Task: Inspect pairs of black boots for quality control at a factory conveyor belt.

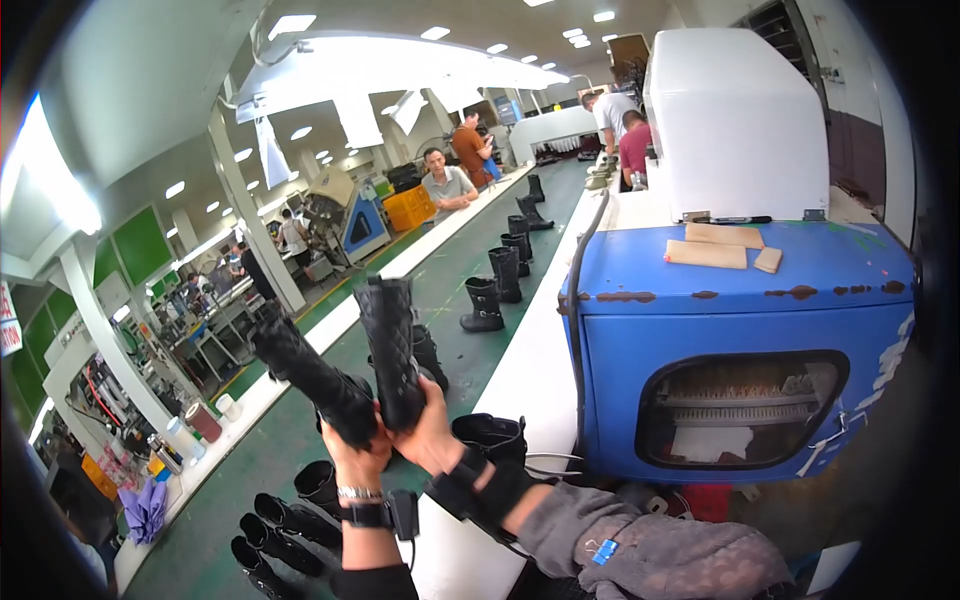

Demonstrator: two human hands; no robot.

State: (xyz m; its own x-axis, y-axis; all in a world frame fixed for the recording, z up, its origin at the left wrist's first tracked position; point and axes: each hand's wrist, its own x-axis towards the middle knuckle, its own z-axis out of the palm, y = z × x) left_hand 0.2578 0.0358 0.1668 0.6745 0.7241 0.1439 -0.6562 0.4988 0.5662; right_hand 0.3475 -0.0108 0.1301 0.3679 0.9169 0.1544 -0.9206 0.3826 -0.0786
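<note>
My left hand (352, 452) is closed around the foot of a black boot (318, 382), whose shaft tilts up to the left. A second black boot (388, 335), with a quilted shaft, stands nearly upright in my right hand (430, 432), gripped at its foot. Both boots are held side by side above the green conveyor belt (440, 345). Partly hidden behind them is another boot (428, 352) on the belt. Next to my right wrist is one more black boot (490, 432), its opening facing up. Several black boots (285, 525) sit left of my left forearm.
Farther along the belt stands a line of black boots (503, 272). A blue machine (740, 330) with a dark window stands at the right, tan pads (705, 252) on its top. Cups (203, 421) and a purple cloth (143, 510) rest on the left ledge. Several people work farther off.
</note>
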